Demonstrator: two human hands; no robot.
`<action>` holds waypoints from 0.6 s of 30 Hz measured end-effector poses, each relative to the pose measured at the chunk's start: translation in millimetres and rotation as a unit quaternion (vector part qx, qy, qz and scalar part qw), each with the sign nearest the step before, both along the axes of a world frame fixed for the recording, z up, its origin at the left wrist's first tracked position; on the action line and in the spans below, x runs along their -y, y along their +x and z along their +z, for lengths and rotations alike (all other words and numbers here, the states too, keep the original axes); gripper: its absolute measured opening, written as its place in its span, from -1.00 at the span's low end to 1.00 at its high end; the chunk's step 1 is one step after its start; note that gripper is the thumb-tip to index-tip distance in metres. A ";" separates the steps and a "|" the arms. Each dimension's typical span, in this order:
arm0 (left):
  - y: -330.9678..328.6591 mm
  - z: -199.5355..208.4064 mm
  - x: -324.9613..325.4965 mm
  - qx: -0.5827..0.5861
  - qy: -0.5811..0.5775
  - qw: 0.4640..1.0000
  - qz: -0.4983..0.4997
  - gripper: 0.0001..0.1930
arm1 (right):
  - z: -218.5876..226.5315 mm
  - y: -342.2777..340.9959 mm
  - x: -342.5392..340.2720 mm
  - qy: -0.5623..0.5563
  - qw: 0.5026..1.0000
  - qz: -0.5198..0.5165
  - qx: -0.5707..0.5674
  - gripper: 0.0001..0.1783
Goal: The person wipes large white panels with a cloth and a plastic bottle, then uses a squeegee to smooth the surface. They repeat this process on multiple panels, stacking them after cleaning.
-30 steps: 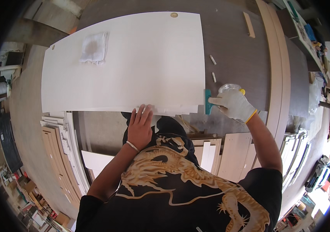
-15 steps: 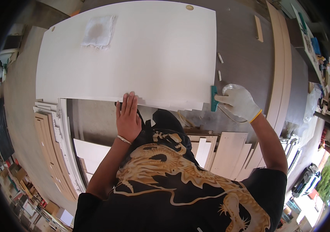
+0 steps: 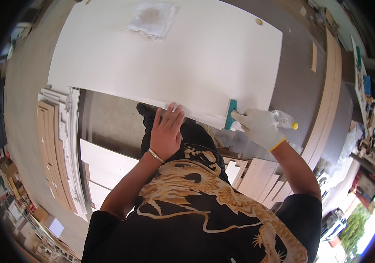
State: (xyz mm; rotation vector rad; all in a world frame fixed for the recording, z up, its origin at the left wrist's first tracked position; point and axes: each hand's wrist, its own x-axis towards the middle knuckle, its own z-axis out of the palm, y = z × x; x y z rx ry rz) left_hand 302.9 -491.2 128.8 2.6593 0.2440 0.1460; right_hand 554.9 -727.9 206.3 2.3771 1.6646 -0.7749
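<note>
A large white panel spans the area in front of me. My left hand is bare, with a bangle at its wrist. Its stretched fingers rest with their tips on the near edge of the panel. Over the near right corner, my right hand, in a pale work glove with a yellow cuff, grips a teal bar-shaped hand tool. The tool lies across the near edge; its working side is hidden. Beside the glove, a clear plastic bottle with a yellow cap lies on the grey-brown worktop.
A folded white cloth with a grey stain lies on the panel's far part. Long boards run along the right side. More boards are stacked at the left, and several panels stand below the near edge.
My right hand has brought the teal tool leftward from beyond the panel's right edge onto its near edge. My left hand has shifted right along that edge. The view has turned somewhat.
</note>
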 end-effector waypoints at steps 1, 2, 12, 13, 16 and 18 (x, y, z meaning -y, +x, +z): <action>-5.1 0.3 -2.6 0.003 -0.013 1.000 0.010 -0.38 | -0.6 -3.2 -12.7 0.007 1.000 0.008 0.000 -0.54; -11.0 0.2 -5.6 0.006 -0.025 0.999 0.020 -0.39 | -1.7 -6.3 -25.5 0.011 1.000 0.016 0.002 -0.54; -144.3 -54.7 -80.6 -0.103 -0.009 0.967 0.234 -0.46 | -12.3 -45.9 -169.9 0.078 0.994 0.070 -0.005 -0.56; -163.9 -65.5 -90.1 -0.118 0.005 0.958 0.260 -0.46 | -12.1 -51.1 -186.0 0.078 0.994 0.074 -0.008 -0.55; -228.2 -95.4 -117.1 -0.241 -0.019 0.905 0.349 -0.47 | -10.0 -67.3 -237.4 0.084 0.993 0.081 -0.021 -0.53; -267.3 -111.4 -126.2 -0.300 -0.059 0.864 0.400 -0.47 | -7.2 -78.5 -272.7 0.094 0.991 0.088 -0.032 -0.52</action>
